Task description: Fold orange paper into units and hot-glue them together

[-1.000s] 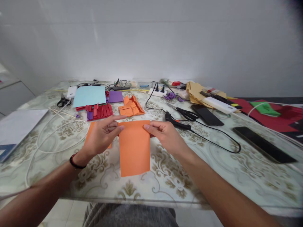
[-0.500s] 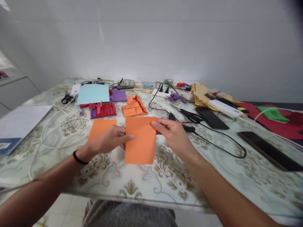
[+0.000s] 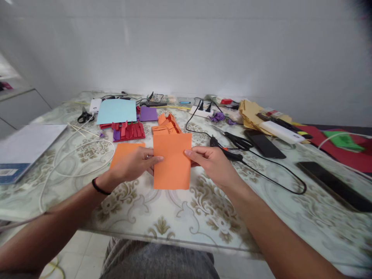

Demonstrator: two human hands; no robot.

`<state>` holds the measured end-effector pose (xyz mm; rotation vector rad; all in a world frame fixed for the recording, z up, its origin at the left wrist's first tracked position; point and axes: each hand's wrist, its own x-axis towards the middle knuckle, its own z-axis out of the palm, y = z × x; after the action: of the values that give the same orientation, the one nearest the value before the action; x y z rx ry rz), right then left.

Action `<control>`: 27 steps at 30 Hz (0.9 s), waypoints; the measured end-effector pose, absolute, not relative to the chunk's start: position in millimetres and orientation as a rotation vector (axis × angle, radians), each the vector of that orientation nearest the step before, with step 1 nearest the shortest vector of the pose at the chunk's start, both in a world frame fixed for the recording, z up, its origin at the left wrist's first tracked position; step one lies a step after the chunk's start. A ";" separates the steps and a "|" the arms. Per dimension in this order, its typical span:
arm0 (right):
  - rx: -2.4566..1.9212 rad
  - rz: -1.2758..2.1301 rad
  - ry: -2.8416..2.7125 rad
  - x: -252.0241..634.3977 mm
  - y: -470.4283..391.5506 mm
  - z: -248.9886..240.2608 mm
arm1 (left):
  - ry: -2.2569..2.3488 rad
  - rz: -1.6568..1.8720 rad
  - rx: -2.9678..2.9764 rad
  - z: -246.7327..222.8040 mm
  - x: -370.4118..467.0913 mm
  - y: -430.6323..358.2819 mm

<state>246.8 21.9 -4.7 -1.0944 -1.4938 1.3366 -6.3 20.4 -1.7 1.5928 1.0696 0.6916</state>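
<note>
An orange sheet of paper is held up above the table, facing me. My left hand pinches its left edge, thumb on the front and fingers behind. At the right edge my right hand grips it the same way, its fingers partly hidden by the sheet. A second orange sheet lies on the table, partly under my left hand. Just behind the held sheet are folded orange paper pieces. Folded red paper pieces sit to their left.
A glue gun, black-handled scissors and two dark phones lie on the right. Light blue paper, a purple square and a power strip stand farther back. A white cable loops at left.
Both hands have raised the orange sheet slightly and straightened it. My right hand's hold has slid from near the top corner to lower on the right edge. The camera view has shifted slightly.
</note>
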 end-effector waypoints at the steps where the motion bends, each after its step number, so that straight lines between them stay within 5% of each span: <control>1: -1.096 1.336 -1.494 246.8 22.4 -5.3 | 1.084 0.679 1.596 -2.2 -6.5 20.7; 27: -1.122 1.290 -1.534 248.7 25.6 -7.7 | 1.149 0.589 1.698 -5.6 -7.3 20.8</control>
<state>248.7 25.6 -7.7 -1.1224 -1.5335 1.2899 -7.3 20.8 -5.6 1.6983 1.1489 0.5894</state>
